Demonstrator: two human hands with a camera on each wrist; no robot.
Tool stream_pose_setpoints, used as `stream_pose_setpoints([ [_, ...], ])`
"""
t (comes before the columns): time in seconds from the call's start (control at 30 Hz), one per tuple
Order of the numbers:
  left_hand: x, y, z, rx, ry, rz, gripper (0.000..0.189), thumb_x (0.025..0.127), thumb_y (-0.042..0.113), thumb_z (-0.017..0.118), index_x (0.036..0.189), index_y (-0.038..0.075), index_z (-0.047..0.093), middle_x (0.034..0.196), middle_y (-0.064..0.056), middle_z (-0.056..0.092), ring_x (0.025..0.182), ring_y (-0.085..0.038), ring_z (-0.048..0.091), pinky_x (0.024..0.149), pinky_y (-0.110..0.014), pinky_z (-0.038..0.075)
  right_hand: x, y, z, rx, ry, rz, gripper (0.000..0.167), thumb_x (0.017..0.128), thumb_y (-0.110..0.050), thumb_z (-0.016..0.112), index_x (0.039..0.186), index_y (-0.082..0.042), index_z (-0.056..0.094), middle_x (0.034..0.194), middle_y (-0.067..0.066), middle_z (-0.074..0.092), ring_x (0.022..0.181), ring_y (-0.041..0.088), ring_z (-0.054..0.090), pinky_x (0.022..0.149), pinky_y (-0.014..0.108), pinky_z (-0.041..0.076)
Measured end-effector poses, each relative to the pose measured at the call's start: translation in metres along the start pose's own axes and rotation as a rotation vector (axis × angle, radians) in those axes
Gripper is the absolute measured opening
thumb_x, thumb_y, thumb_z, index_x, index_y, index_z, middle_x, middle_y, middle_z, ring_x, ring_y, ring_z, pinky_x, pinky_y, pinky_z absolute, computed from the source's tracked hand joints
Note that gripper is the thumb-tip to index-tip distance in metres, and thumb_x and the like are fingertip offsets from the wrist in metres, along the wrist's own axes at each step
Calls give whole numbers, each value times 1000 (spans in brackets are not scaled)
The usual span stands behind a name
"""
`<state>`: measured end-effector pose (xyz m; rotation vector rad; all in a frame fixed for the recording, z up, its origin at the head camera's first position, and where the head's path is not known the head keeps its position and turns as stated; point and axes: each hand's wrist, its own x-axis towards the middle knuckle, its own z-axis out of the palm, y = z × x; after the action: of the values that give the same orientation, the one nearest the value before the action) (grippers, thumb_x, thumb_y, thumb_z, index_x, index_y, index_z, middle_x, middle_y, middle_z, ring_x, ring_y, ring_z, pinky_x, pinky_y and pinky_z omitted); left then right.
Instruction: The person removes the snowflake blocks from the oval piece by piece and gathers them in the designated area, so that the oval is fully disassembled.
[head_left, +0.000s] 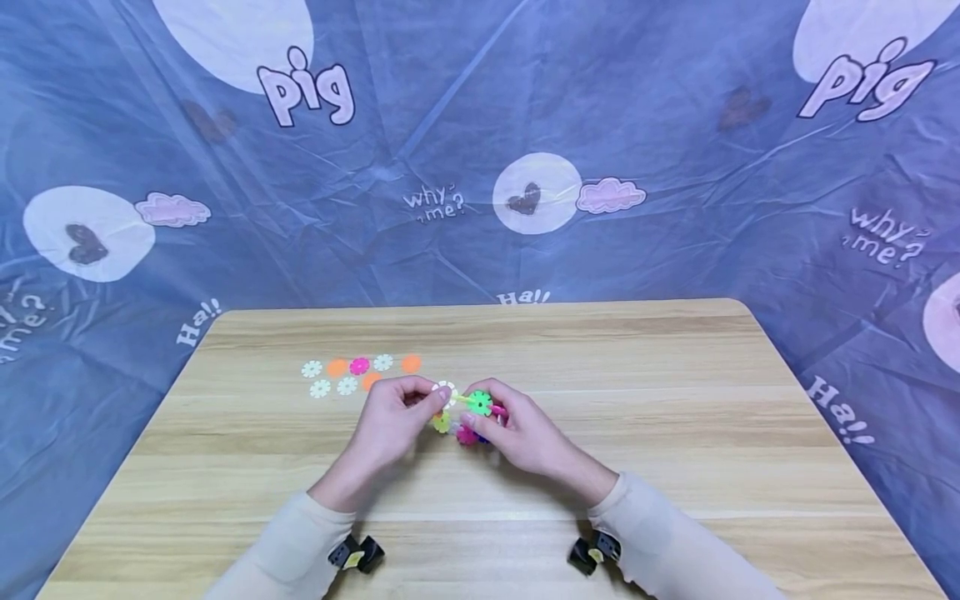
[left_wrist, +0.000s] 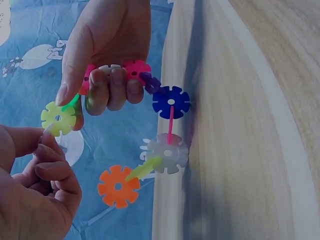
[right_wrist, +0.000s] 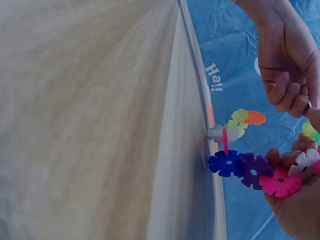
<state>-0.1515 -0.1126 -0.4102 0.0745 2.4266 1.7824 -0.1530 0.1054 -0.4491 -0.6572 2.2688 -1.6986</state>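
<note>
Over the table [head_left: 675,375], a chain of discs [head_left: 480,402]: judged light, stiff, slick, weakest at joints; best pinched by rims beside a joint. Left hand [head_left: 392,419] pinches a white disc [head_left: 450,387]; right hand [head_left: 528,433] grips the chain. Loose discs [head_left: 360,366]: far side, left. Cloth [head_left: 450,100] behind reads "pig", "why me?", "Ha!!"; no brand legible.

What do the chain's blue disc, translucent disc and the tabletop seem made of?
Blue disc: likely smooth plastic, thin and evenly coloured.
Translucent disc: likely plastic, cloudy and partly see-through.
Tabletop: wood or laminate, satin-looking; the streaked grain fits both.
</note>
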Motion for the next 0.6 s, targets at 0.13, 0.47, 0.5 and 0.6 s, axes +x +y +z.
stream_pose_setpoints([
  [0.13,-1,1,-1,17,-28,6,14,101,13,75,100,0,77,80,-12,69,67,-11,54,55,-20,44,0,1,0,15,-2,-3,24,108,-20,68,127,-6,64,101,20,78,82,39,74,66,40,64],
  [0.47,-1,-3,-5,46,-94,23,16,105,14,69,102,-1,75,80,-12,66,63,-10,50,52,-19,41,0,1,1,26,-12,-22,22,108,-18,67,125,-4,63,101,21,78,84,40,75,69,41,65],
  [0.5,0,-3,-5,45,-101,23,17,105,14,68,102,0,75,80,-12,65,62,-10,49,52,-19,40,0,1,1,28,-14,-20,22,108,-18,66,126,-4,63,101,21,78,83,40,74,67,42,65],
  [0.6,0,-5,-6,47,-123,26,18,107,15,66,102,0,74,80,-12,64,61,-10,48,51,-19,40,0,1,1,30,-17,-13,22,108,-17,66,126,-4,63,101,22,78,81,40,74,66,41,64],
])
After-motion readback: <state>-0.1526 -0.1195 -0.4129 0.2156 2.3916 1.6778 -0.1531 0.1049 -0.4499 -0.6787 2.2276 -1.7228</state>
